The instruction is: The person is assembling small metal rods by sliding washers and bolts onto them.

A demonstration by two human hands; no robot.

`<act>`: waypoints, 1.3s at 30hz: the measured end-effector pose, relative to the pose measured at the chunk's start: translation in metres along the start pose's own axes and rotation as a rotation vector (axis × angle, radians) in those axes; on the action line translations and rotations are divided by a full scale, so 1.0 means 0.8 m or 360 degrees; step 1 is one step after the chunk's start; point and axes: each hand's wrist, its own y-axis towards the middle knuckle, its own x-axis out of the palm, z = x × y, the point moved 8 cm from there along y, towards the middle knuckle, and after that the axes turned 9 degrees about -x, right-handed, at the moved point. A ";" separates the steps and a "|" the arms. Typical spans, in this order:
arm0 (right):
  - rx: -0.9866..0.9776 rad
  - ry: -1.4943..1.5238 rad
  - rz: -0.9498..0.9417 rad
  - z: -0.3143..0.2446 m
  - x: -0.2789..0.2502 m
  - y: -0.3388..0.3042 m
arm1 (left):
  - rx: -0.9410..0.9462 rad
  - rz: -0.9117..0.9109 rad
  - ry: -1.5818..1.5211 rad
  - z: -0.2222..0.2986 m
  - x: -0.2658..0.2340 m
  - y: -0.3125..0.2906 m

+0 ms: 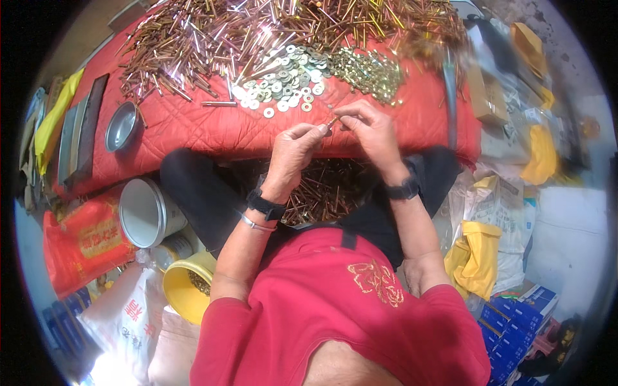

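Pinching a small metal fastener (332,121) between fingertips, the left hand (291,151) and right hand (373,132) meet over a red quilt (212,132). Flat washers (283,87) lie beyond.

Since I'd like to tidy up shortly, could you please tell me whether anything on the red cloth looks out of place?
Only slightly: one metal rod lies just left of the pale washers, a little apart from the big pile of rods, like a stray. Otherwise nothing clearly stands out.

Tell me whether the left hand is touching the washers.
Apart: the head view plainly shows red cloth between the left hand and the nearest washers.
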 end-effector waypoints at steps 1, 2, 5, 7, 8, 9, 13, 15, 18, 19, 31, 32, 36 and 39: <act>-0.0095 -0.0105 -0.0014 -0.010 0.003 0.000 | 0.0002 -0.0012 0.0025 -0.001 0.001 0.000; -0.0189 -0.0210 -0.0029 -0.019 0.005 0.000 | -0.0001 -0.0015 0.0040 -0.002 0.002 0.000; -0.0216 -0.0230 -0.0056 -0.023 0.007 -0.001 | -0.0028 -0.0025 0.0079 -0.004 0.006 0.000; -0.0279 -0.0248 -0.0131 -0.026 0.005 -0.002 | -0.0072 -0.0024 0.0096 -0.005 0.008 -0.001; -0.0310 -0.0257 -0.0170 -0.027 0.004 -0.001 | -0.0126 -0.0077 0.0103 -0.005 0.011 -0.001; -0.0280 -0.0194 -0.0187 -0.025 0.001 0.000 | -0.0179 -0.0126 0.0109 -0.004 0.011 -0.002; -0.0260 -0.0118 -0.0325 -0.033 -0.002 0.003 | -0.0809 -0.0732 -0.0409 -0.029 0.024 0.002; -0.0374 -0.0147 -0.0386 -0.046 -0.001 0.007 | -0.0846 -0.0799 -0.0429 -0.030 0.024 0.004; 0.0148 -0.0118 -0.0328 -0.027 -0.008 0.007 | -0.0471 -0.0571 -0.0083 -0.014 0.018 0.007; 0.0242 -0.0115 -0.0306 -0.026 -0.006 0.006 | -0.0260 -0.0392 0.0095 -0.002 0.017 0.006; -0.0039 -0.0497 -0.0480 -0.026 -0.002 -0.006 | -0.0042 -0.0296 0.0427 -0.004 0.010 0.004; -0.0103 -0.0672 -0.0571 -0.030 0.004 -0.005 | 0.0314 -0.0117 0.0670 0.009 0.004 0.002; -0.0131 -0.0468 -0.0652 -0.064 0.017 -0.009 | -0.0514 -0.0650 0.0196 -0.016 0.012 -0.013; -0.0464 -0.0503 -0.0559 -0.081 0.016 -0.012 | -0.0785 -0.0978 -0.0251 -0.040 0.036 -0.018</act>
